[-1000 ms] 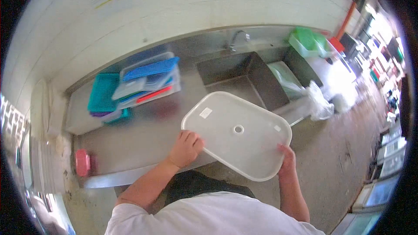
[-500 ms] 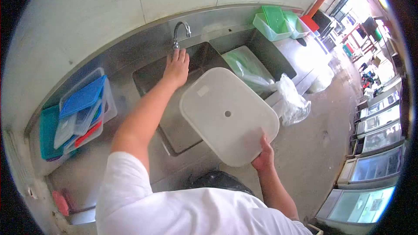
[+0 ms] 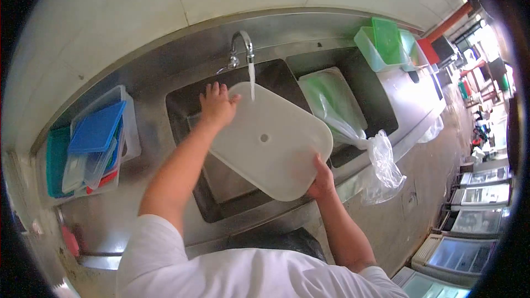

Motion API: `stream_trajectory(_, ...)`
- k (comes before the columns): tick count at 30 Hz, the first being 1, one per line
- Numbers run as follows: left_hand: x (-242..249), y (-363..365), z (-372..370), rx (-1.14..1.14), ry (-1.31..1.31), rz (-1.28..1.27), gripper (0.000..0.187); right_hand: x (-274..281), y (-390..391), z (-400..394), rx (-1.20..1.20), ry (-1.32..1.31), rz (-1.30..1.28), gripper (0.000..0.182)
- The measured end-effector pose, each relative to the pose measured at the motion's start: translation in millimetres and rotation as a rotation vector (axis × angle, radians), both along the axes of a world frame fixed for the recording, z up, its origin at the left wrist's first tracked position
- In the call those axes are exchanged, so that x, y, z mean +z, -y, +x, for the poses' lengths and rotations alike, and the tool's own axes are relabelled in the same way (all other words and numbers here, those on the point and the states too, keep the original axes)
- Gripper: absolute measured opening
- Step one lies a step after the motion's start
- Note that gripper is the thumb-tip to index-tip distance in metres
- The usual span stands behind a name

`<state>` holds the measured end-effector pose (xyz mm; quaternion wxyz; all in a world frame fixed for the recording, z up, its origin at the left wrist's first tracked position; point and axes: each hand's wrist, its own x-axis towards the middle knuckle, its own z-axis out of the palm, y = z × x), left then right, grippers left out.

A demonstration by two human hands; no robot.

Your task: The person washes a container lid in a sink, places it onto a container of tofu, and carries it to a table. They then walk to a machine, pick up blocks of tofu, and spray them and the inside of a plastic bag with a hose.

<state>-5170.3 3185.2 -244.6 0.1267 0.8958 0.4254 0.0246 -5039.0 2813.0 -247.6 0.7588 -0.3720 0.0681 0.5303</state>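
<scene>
My right hand grips a white plastic lid by its lower right edge, thumb on the upper face. The lid is rectangular with rounded corners and a small grey round spot in the middle. It is held tilted over the left sink basin. Water runs from the curved metal faucet onto its far end. At the lid's upper left edge is my left hand, open with fingers spread, close below the faucet handle.
To the left, a clear tub holds blue, clear and red lids. A plastic bag with green contents lies in the right basin, its end hanging over the front edge. Green and pale containers stand at the back right. Display fridges line the right side.
Water now flows from the faucet. My left hand has moved from the faucet handle down to the lid's edge, and the lid has shifted left, under the stream.
</scene>
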Motion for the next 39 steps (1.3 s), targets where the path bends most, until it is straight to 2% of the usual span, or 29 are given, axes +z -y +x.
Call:
stream_trajectory(3, -24.1, 57.6, 30.9, 0.199, 0.113, -0.086, 0.086, -12.6, -36.5, 7.9, 0.181, 0.047, -0.026, 0.060)
stream_trajectory(5, -18.9, 115.8, 55.1, -0.065, 0.196, -0.062, 0.086, -3.7, -64.2, 3.3, 0.224, 0.047, -0.056, 0.061)
stream_trajectory(6, -14.2, 122.9, 53.6, -0.050, 0.193, -0.055, 0.086, -0.6, -75.9, 4.0, 0.243, 0.057, -0.086, 0.061)
stream_trajectory(8, -6.3, 134.9, 49.6, -0.341, 0.373, -0.022, 0.084, -3.2, -79.3, 7.3, 0.209, 0.050, -0.038, 0.064)
stream_trajectory(9, 10.6, 116.7, 38.9, -0.251, 0.263, 0.033, 0.079, -0.2, -74.2, 11.4, 0.233, 0.028, -0.004, 0.065)
stream_trajectory(10, 4.0, 89.2, 33.0, -0.244, 0.265, 0.037, 0.079, 2.2, -71.0, 15.9, 0.254, 0.006, 0.029, 0.066)
stream_trajectory(12, -16.9, 55.6, 24.2, 0.347, 0.213, 0.107, 0.077, -3.7, -66.8, 16.0, 0.267, 0.031, -0.014, 0.067)
stream_trajectory(13, -23.2, 63.1, 28.7, 0.350, 0.207, 0.106, 0.077, -6.2, -69.5, 12.9, 0.290, 0.053, -0.015, 0.067)
stream_trajectory(15, -31.6, 93.5, 49.5, 0.123, 0.357, 0.119, 0.069, -8.7, -80.7, 5.6, 0.282, 0.031, -0.032, 0.067)
stream_trajectory(16, -23.9, 127.4, 54.3, -0.099, 0.317, 0.106, 0.069, -14.9, -88.2, 8.6, 0.282, 0.025, -0.029, 0.067)
stream_trajectory(17, -13.5, 163.7, 49.2, -0.321, 0.275, 0.092, 0.069, -26.9, -95.8, 13.9, 0.185, 0.045, 0.049, 0.067)
stream_trajectory(18, -11.8, 182.8, 33.3, -0.318, 0.271, 0.094, 0.069, -36.8, -98.5, 19.5, 0.091, 0.066, 0.126, 0.066)
stream_trajectory(19, -10.8, 197.1, 14.3, -0.385, 0.258, 0.046, 0.071, -41.1, -85.7, 31.0, 0.159, -0.110, 0.149, 0.068)
stream_trajectory(20, -9.1, 197.4, 0.0, -0.454, 0.248, 0.001, 0.073, -41.9, -73.4, 35.0, 0.162, -0.109, 0.154, 0.068)
stream_trajectory(22, -8.7, 168.8, -46.4, -0.141, 0.111, 0.023, 0.080, -43.6, -47.0, 39.1, 0.142, 0.001, 0.082, 0.068)
stream_trajectory(24, -39.4, 133.9, -86.6, 0.436, 0.135, 0.136, 0.086, -44.6, -21.2, 45.7, 0.142, -0.012, 0.061, 0.067)
stream_trajectory(26, -67.6, 93.8, -133.4, 0.589, 0.354, 0.070, 0.087, -44.2, -9.6, 50.1, 0.138, -0.038, 0.040, 0.065)
stream_trajectory(27, -59.9, 88.8, -148.1, 0.586, 0.354, 0.068, 0.087, -45.6, -11.5, 47.5, 0.099, -0.021, -0.035, 0.063)
stream_trajectory(29, -16.0, 88.3, -167.8, 0.687, 1.214, -1.111, 0.077, -56.3, -32.9, 45.0, 0.124, 0.024, -0.113, 0.064)
stream_trajectory(30, 10.4, 96.0, -170.2, 0.683, 1.212, -1.113, 0.077, -66.2, -48.0, 47.2, 0.154, 0.070, -0.187, 0.064)
stream_trajectory(31, 39.3, 109.9, -172.8, 0.646, 1.309, -1.072, 0.068, -81.8, -63.9, 52.3, 0.278, 0.268, -0.348, 0.067)
stream_trajectory(32, 62.4, 123.3, -176.1, 0.607, 1.404, -1.030, 0.060, -61.1, -85.5, 49.4, 0.511, 0.573, -0.676, 0.073)
stream_trajectory(33, 77.5, 136.1, -182.2, 0.605, 1.400, -1.032, 0.060, -43.5, -101.4, 34.1, 0.458, 0.452, -0.660, 0.077)
stream_trajectory(34, 89.1, 149.0, -188.7, 0.393, 1.008, -0.823, 0.052, -28.3, -113.3, 24.3, 0.404, 0.333, -0.640, 0.082)
stream_trajectory(35, 96.9, 162.0, -193.2, 0.189, 0.619, -0.604, 0.047, -17.8, -119.1, 27.1, 0.403, 0.333, -0.640, 0.082)
stream_trajectory(37, 96.8, 194.8, -180.1, -0.363, 0.516, -0.355, 0.064, 0.9, -122.6, 33.2, 0.430, -0.320, 0.234, 0.093)
stream_trajectory(38, 85.4, 206.6, -176.5, -0.476, 0.415, -0.318, 0.062, 19.8, -117.8, 32.7, 0.479, -0.159, 0.051, 0.086)
stream_trajectory(39, 71.5, 214.3, -175.1, -0.585, 0.311, -0.279, 0.062, 18.2, -111.3, 36.6, 0.493, -0.055, -0.004, 0.073)
